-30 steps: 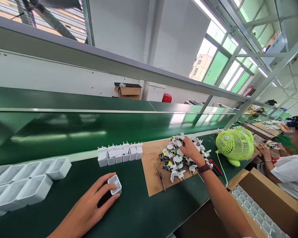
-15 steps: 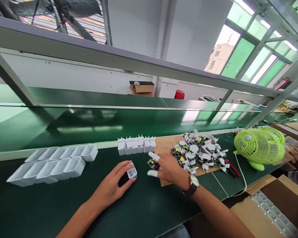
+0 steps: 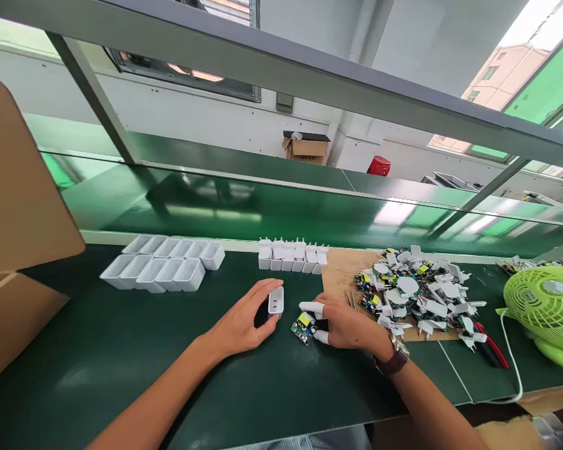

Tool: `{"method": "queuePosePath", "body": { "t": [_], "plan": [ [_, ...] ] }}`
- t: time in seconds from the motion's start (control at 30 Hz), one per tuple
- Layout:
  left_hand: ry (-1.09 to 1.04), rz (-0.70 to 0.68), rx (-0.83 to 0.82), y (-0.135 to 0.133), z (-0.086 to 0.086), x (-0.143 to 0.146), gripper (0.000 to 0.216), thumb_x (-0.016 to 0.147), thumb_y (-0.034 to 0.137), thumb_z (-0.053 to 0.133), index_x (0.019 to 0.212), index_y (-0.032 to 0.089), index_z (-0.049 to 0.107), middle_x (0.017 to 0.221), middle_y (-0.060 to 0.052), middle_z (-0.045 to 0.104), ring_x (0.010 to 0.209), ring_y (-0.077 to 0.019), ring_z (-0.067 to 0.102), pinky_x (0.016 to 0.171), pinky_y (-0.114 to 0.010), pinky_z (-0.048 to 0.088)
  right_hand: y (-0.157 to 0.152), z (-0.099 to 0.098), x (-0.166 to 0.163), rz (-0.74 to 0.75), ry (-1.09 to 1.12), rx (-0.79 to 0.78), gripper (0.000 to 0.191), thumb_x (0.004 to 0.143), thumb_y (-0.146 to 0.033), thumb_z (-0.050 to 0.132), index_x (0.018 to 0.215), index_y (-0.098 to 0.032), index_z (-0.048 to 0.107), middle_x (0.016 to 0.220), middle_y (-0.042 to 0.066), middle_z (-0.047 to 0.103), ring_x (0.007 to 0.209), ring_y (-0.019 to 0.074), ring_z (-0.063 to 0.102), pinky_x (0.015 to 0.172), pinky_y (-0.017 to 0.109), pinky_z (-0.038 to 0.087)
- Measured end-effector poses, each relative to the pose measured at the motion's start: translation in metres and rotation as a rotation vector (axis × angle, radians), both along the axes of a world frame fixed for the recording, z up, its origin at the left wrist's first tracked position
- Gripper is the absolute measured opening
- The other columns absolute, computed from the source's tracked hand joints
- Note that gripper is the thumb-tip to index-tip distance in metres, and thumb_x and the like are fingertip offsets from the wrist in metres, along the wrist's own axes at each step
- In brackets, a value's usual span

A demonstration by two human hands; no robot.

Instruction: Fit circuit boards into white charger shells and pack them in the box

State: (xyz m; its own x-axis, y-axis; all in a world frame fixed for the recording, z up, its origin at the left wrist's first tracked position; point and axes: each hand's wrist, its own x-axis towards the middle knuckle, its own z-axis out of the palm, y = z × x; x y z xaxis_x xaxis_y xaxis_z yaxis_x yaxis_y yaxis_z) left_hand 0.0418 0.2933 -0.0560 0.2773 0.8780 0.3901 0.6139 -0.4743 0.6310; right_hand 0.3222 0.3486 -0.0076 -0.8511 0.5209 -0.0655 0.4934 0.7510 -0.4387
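My left hand (image 3: pixel 244 317) grips a small white charger housing (image 3: pixel 276 302) between thumb and fingers, its slotted end facing me. To the right, my right hand (image 3: pixel 340 322), with white covers on its thumb and a finger, pinches a green circuit board (image 3: pixel 304 329) that carries a yellow part. The board is beside the housing, apart from it. A heap of circuit boards with white plug pieces (image 3: pixel 410 290) spreads on a brown sheet (image 3: pixel 338 272) beyond my right hand. Behind my hands stands a row of white housings with plug pieces on top (image 3: pixel 293 256).
Two rows of open white housings (image 3: pixel 154 275) stand at the left on the dark green table (image 3: pixel 122 350). An open cardboard box (image 3: pixel 19 187) is at the far left. Red-handled pliers (image 3: pixel 492 347) and a green fan (image 3: pixel 544 306) are at the right. A long rail crosses above the table.
My view has turned left, bringing the cardboard box into sight. The circuit board now shows its face in my right hand, below and right of the housing. My left hand keeps hold of the housing.
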Motion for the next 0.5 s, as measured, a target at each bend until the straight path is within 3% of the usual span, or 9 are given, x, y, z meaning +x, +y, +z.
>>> {"method": "queuePosePath", "body": {
  "t": [0.17,0.3,0.5],
  "plan": [
    [-0.005,0.003,-0.084,0.001,-0.003,-0.002,0.064,0.096,0.029,0.058,0.156,0.024,0.037,0.153,-0.014,0.052,0.138,-0.0273,0.057,0.114,-0.042,0.052,0.016,-0.005,-0.008,-0.083,0.143,0.112,0.064,0.086,-0.019,0.074,0.146,-0.020,0.053,0.118,0.010,0.067,0.110,0.0269,0.062,0.095,0.041,0.055],
    [-0.025,0.012,-0.136,0.003,-0.002,-0.003,0.078,0.090,0.034,0.070,0.159,0.025,0.033,0.157,-0.014,0.049,0.143,-0.0314,0.053,0.120,-0.047,0.047,0.022,-0.020,-0.011,-0.113,0.189,0.174,0.064,0.088,-0.018,0.070,0.148,-0.019,0.048,0.117,0.012,0.067,0.110,0.0287,0.063,0.094,0.045,0.056],
    [-0.110,0.112,-0.219,0.006,-0.015,0.000,0.083,0.086,0.037,0.077,0.157,0.029,0.035,0.139,-0.010,0.065,0.126,-0.0282,0.066,0.111,-0.045,0.055,0.016,-0.032,-0.008,-0.173,0.359,0.286,0.066,0.094,-0.021,0.064,0.155,-0.022,0.038,0.122,0.014,0.066,0.115,0.0312,0.062,0.096,0.049,0.057]
  ]
}}
